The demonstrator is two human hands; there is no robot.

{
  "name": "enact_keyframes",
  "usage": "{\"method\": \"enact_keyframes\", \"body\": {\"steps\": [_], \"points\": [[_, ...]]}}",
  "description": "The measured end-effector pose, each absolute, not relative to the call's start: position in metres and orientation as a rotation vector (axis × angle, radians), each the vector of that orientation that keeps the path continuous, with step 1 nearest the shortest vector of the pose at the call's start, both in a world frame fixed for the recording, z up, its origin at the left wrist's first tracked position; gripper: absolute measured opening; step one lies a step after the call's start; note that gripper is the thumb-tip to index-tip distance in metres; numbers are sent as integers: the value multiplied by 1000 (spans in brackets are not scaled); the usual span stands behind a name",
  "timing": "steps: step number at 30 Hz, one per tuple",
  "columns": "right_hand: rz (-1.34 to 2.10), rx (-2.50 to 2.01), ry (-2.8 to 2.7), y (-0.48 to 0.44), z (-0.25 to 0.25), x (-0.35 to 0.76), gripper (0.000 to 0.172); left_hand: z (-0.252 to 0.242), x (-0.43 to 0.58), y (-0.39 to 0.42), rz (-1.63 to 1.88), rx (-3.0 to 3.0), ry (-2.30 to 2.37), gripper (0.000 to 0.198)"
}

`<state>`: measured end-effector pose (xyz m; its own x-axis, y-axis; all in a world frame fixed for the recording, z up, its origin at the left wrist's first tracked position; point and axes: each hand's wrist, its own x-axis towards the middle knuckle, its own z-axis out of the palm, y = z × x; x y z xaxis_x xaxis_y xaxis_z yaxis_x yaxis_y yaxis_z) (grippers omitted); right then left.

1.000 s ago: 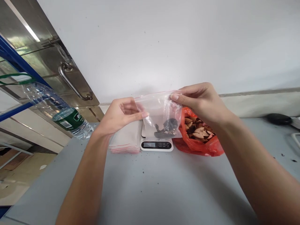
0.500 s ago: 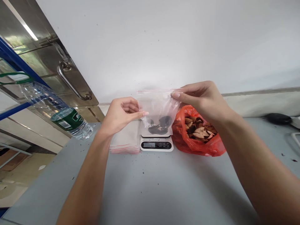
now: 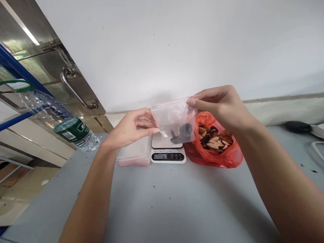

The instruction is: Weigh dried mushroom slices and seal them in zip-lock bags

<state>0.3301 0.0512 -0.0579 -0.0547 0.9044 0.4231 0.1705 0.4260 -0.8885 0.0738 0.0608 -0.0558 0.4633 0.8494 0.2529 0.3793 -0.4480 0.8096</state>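
A clear zip-lock bag (image 3: pixel 170 118) with dark flat pieces (image 3: pixel 182 133) in its lower right hangs tilted above a white digital scale (image 3: pixel 168 157). My right hand (image 3: pixel 219 103) pinches the bag's upper right corner between thumb and fingers. At the bag's left edge my left hand (image 3: pixel 135 128) is closed, its thumb and fingers gripping the plastic. The scale's display seems to read 0.0. Beside the scale on the left lies a stack of flat zip-lock bags (image 3: pixel 134 158) with red seal lines, partly behind my left hand.
Right of the scale stands an open red plastic bag (image 3: pixel 215 160) full of brown dried pieces (image 3: pixel 215 140). A large water bottle (image 3: pixel 73 130) is at the left. A black object (image 3: pixel 298 127) lies far right. Dark crumbs dot the grey table (image 3: pixel 162 216), which meets a white wall (image 3: pixel 172 50).
The zip-lock bag has tilted, its left side lower and its bottom swung right. The dark pieces have slid to the right inside it. More of the scale's plate shows.
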Motion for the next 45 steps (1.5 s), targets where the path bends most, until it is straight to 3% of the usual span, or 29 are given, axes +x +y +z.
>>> {"method": "enact_keyframes", "body": {"steps": [5, 11, 27, 33, 45], "points": [[836, -951, -1561, 53, -62, 327, 31, -61, 75, 63, 784, 1949, 1065, 35], [877, -887, -1525, 53, -62, 327, 34, -65, 74, 69, 741, 2052, 1020, 22], [886, -945, -1454, 53, -61, 328, 27, -60, 71, 64, 679, 2156, 1001, 20], [960, -979, -1617, 50, -58, 327, 34, -59, 79, 60, 1077, 2101, 1014, 24], [921, -991, -1836, 48, -52, 338, 43, -53, 78, 55, 1157, 2201, 959, 21]]}}
